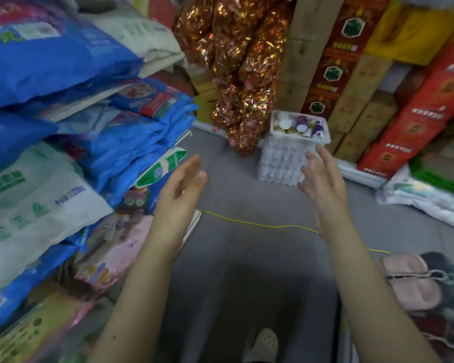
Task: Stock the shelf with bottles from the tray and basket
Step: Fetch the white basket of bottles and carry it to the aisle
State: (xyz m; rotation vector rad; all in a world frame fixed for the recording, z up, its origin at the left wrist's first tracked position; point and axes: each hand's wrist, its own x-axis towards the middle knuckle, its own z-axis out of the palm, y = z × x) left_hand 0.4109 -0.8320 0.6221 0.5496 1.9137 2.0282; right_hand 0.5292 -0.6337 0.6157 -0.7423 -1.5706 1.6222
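A white tray (325, 132) holding several small bottles (302, 123), some with purple labels, sits on top of a stack of white egg cartons (281, 161) on the grey floor ahead. My left hand (181, 187) and my right hand (323, 179) are both stretched forward over the floor, palms facing each other, fingers straight, holding nothing. My right hand's fingertips overlap the stack's right side in the image; whether they touch it I cannot tell. My left hand is well apart to the left. No basket is in sight.
Shelves on the left carry stacked blue and white bags (63, 153). Shiny red-gold packs (241, 74) hang behind the tray. Red and brown cartons (404, 121) lean at the right. A yellow string (260, 225) crosses the floor. Slippers (417, 284) lie at lower right.
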